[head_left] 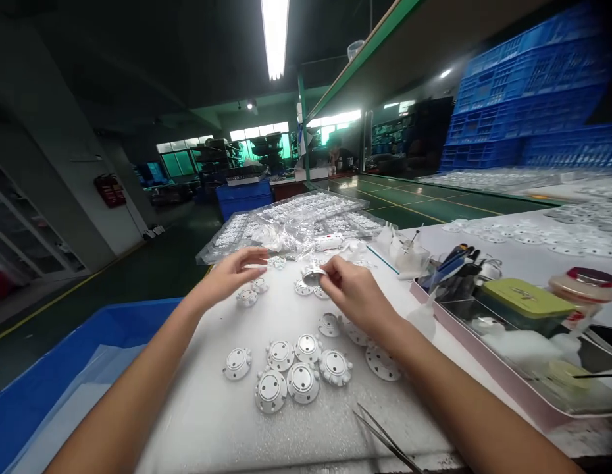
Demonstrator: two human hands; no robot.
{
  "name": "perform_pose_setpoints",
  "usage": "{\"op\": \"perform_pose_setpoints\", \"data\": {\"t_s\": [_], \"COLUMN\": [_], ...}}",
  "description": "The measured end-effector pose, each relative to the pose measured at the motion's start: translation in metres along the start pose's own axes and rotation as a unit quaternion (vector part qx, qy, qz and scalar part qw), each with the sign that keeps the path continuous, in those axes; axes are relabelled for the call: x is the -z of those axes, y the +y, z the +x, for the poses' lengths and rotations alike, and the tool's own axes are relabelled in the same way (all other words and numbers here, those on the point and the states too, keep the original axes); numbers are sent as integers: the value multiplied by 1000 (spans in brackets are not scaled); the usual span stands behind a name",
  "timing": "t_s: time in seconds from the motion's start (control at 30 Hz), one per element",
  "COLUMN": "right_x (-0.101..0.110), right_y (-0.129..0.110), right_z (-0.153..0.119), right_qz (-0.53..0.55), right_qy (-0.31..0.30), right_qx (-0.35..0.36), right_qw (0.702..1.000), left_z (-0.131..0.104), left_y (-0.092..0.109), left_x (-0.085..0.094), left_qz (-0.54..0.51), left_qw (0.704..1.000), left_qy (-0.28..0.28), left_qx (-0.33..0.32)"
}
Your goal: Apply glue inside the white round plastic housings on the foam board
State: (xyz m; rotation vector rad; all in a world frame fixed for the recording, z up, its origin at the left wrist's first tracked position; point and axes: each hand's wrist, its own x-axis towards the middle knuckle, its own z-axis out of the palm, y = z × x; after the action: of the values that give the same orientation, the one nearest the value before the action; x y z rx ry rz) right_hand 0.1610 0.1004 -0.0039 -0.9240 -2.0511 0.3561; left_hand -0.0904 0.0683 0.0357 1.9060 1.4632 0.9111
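My right hand (353, 289) pinches a small round white part (313, 275) by its edge, lifted over the white foam work surface (202, 408). To the left, my left hand (237, 273) hovers with thumb and fingers apart and nothing between them. Just below it sit a couple of similar white parts (247, 297). Nearer to me, several round white parts with dark holes (271, 390) stand in a cluster. More of them lie partly hidden under my right forearm, among them a white disc (382, 362). Metal tweezers (382, 434) rest at the front edge.
On the right stands a pink-rimmed tray (488, 368) with tools, a green-lidded box (528, 297) and bottles. Clear plastic trays of white parts (306, 214) are stacked at the back. A blue bin (123, 322) is at the left; blue crates (523, 99) rise at the far right.
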Motion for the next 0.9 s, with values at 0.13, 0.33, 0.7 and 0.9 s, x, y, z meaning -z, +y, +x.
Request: {"op": "perform_pose_setpoints", "data": {"t_s": [0.13,0.33,0.7,0.9], "right_x": [5,4,4,2], "right_y": [8,3,0,-7], "right_z": [-4,-10,-13,-16], "right_qz": [-34,-65,-111,-160], "right_qy": [21,-4,28,74], "right_qx": [-9,9,80,152], "right_qw": [999,998,990,973], "left_z": [40,97,65,13], "left_y": [-23,-55,-3,44], "left_x": [-5,-42,-36,-48], "left_qz": [128,197,62,-119], "left_qw": [988,976,998,990], "left_qy": [52,37,-3,-10], "left_qx": [64,87,1,-80]}}
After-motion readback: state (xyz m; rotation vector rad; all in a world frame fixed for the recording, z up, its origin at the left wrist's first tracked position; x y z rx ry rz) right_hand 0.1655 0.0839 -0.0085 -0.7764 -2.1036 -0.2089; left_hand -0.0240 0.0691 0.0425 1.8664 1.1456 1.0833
